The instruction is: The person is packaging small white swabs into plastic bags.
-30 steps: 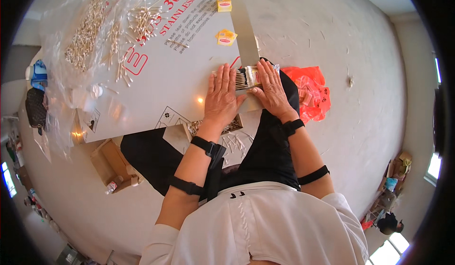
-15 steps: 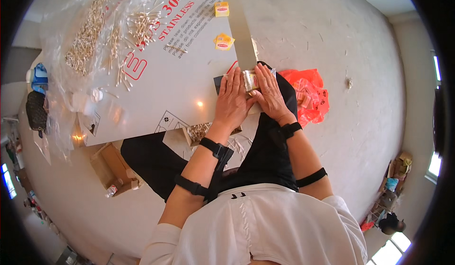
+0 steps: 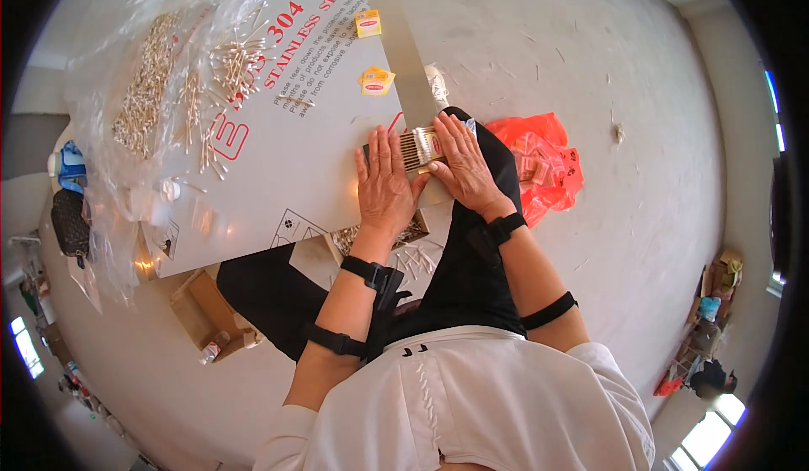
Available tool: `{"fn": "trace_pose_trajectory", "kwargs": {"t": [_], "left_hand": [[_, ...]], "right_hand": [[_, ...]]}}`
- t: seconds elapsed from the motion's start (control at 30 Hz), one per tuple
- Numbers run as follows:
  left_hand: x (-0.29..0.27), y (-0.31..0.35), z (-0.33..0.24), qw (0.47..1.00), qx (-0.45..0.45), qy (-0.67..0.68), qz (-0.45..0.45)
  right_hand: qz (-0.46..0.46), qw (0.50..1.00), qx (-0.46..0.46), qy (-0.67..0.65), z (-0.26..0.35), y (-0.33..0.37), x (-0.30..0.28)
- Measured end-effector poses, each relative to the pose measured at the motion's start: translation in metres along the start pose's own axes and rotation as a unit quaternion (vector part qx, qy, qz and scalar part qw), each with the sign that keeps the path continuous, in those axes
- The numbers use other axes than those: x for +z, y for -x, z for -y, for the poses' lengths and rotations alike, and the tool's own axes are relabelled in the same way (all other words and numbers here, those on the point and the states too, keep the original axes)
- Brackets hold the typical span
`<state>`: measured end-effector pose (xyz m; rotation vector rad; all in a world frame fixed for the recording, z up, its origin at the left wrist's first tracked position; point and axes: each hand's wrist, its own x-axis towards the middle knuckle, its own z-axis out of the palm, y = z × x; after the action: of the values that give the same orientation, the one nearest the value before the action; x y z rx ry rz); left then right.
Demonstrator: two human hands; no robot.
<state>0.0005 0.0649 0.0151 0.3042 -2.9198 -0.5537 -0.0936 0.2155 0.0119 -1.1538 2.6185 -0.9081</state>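
A row of cotton swabs (image 3: 410, 150) with brown sticks lies at the table's right edge between my hands. Their white tips meet a small clear packet with a yellow label (image 3: 436, 143). My left hand (image 3: 388, 186) lies flat, fingers stretched, over the stick end and a dark flat piece partly hidden under it. My right hand (image 3: 469, 170) rests with straight fingers over the packet, covering its right part. Two yellow label cards or stacks of them, an upper one (image 3: 367, 24) and a lower one (image 3: 376, 81), lie farther up the table.
A large clear plastic bag (image 3: 105, 117) with many loose swabs (image 3: 152, 83) spreads over the table's left. Below the near edge stands a box of swabs (image 3: 410, 233) between my legs. An open cardboard box (image 3: 198, 311) is at lower left, a red bag (image 3: 552, 168) with packets at right.
My hands have drawn apart, the left sliding left, so more of the swab sticks shows between them. The whole view has shifted slightly.
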Motion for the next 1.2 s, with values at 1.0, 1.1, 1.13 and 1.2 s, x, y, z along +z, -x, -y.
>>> {"fn": "trace_pose_trajectory", "kwargs": {"t": [1.0,1.1,1.13,1.2], "left_hand": [[0.021,-0.03,-0.036,0.849,-0.089,0.473,-0.217],[0.006,-0.019,-0.021,0.95,0.041,0.229,-0.208],[0.003,-0.015,-0.018,0.95,0.042,0.229,-0.206],[-0.003,-0.009,-0.014,0.981,0.092,0.091,-0.143]], "right_hand": [[-0.245,0.546,0.316,-0.736,-0.008,-0.02,0.025],[-0.233,0.546,0.314,-0.741,-0.01,-0.018,0.024],[-0.234,0.545,0.315,-0.741,-0.01,-0.018,0.024],[-0.242,0.547,0.316,-0.736,-0.009,-0.019,0.024]]}}
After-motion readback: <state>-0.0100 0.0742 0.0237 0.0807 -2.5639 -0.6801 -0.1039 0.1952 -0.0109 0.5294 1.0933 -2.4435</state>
